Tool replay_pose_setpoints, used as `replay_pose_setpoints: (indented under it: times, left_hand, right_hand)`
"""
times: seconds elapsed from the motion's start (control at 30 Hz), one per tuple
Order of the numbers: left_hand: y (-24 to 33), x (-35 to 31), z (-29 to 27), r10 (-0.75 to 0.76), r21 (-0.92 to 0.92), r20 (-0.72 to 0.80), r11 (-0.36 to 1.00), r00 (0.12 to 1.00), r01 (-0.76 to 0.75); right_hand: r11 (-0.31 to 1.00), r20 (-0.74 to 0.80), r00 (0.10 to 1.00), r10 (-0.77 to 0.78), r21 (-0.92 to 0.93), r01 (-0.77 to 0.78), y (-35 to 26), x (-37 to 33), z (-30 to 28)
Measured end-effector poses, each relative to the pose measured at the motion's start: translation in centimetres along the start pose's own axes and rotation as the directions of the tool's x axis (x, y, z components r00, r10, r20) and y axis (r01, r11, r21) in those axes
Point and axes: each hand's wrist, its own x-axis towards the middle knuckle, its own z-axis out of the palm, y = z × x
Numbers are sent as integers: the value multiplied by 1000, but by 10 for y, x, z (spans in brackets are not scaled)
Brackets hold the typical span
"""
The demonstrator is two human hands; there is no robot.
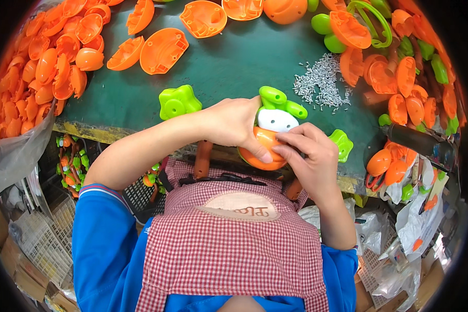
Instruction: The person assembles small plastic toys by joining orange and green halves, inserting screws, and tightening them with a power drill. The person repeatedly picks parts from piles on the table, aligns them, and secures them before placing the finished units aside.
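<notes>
At a green worktable [119, 93], holding a toy [275, 117] over the near edge

Holds it in curled left hand [233, 124], with left side hidden. Points green end [276, 98] away from checked apron [234, 249], with long axis leaning slightly right. Touches orange part [265, 137] with narrowed right hand [313, 157]; cannot tell if pinching something small. Beyond right hand, see silver screws [322, 80]; just beside it, green piece [341, 144]; well left of left hand, orange shells [47, 67].
</notes>
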Motion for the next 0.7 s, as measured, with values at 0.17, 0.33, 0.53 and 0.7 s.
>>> replay_pose_setpoints:
  times: [0.17,0.33,0.53,0.7]
  left_hand:
    - [-3,0,1,-46,62,6,997,999,45]
    - [-10,-1,-1,87,-129,60,989,994,-78]
    - [-15,3,2,50,-100,35,994,998,-46]
    - [6,-2,2,-111,3,24,994,994,111]
  right_hand:
    - [927,-573,762,-303,-361,98,27,-21,-41]
    - [912,-895,182,-408,-391,121,112,-40,-144]
    - [896,-794,608,5,274,351,160,-24,-161]
    - [950,-834,551,-34,144,276,160,-18,-159]
